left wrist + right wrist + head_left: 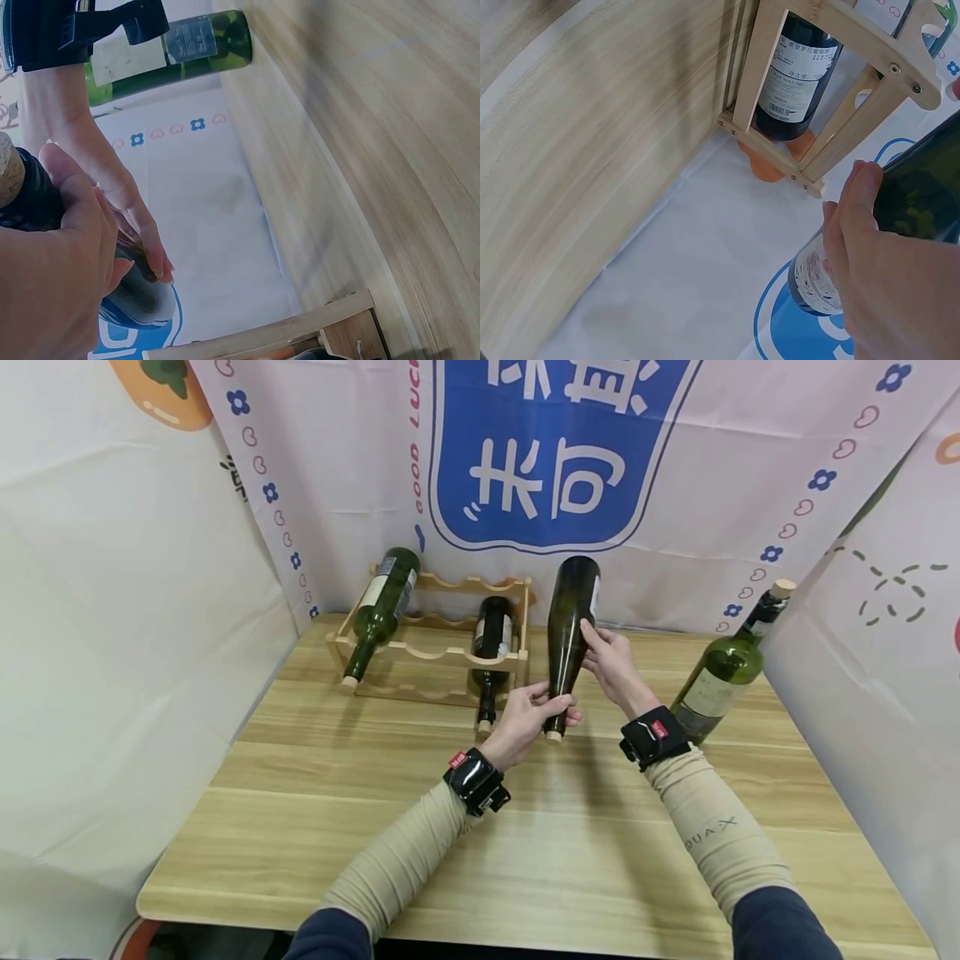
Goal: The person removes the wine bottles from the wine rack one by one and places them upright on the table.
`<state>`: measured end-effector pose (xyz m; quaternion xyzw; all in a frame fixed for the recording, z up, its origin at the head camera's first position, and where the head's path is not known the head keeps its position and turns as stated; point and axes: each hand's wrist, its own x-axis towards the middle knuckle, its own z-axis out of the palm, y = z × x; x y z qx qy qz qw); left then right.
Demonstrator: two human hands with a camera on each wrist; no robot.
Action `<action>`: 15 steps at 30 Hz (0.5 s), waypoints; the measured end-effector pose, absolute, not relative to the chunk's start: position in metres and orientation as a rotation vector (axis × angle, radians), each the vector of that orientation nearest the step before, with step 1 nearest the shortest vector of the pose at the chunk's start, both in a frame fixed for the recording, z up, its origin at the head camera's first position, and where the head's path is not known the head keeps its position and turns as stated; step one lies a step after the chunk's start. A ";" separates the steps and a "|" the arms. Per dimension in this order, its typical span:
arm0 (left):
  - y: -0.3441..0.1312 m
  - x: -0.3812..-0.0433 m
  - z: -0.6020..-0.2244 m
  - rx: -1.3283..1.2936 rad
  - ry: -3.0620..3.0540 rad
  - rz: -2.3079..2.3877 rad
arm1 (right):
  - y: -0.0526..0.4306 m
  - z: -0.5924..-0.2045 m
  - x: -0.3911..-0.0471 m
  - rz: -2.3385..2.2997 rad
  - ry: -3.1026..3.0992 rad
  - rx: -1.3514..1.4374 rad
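Note:
A dark wine bottle (567, 627) is held in the air, cork end down and base up, just right of a wooden wine rack (431, 654). My left hand (525, 718) grips its neck near the cork, as the left wrist view also shows around the dark neck (34, 196). Higher up, my right hand (617, 670) holds the bottle's body, fingers along its side; the right wrist view shows that hand (889, 277) against the glass. A pale label on the bottle faces mostly away from me.
A green bottle (386, 602) lies tilted on the rack's upper left, cork toward me. Another dark bottle (491, 639) lies lower in the rack's right side. At the right, a corked green bottle (723, 672) stands on the wooden table (337, 827), behind my right wrist. A printed cloth (360, 468) hangs behind.

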<state>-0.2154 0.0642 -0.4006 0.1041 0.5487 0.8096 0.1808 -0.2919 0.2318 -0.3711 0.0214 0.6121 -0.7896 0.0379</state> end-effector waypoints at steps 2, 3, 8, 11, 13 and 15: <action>0.064 -0.215 -0.400 0.295 1.547 2.287 | 0.232 -0.371 -0.291 -2.416 1.881 0.071; 0.064 -0.215 -0.400 0.295 1.548 2.287 | 0.232 -0.371 -0.291 -2.413 1.885 0.076; 0.065 -0.215 -0.400 0.295 1.545 2.291 | 0.233 -0.372 -0.292 -2.431 1.877 0.080; 0.067 -0.215 -0.400 0.300 1.540 2.293 | 0.234 -0.372 -0.293 -2.446 1.867 0.083; 0.068 -0.215 -0.400 0.303 1.536 2.294 | 0.235 -0.372 -0.292 -2.450 1.868 0.086; 0.069 -0.215 -0.400 0.299 1.537 2.292 | 0.236 -0.373 -0.292 -2.444 1.875 0.085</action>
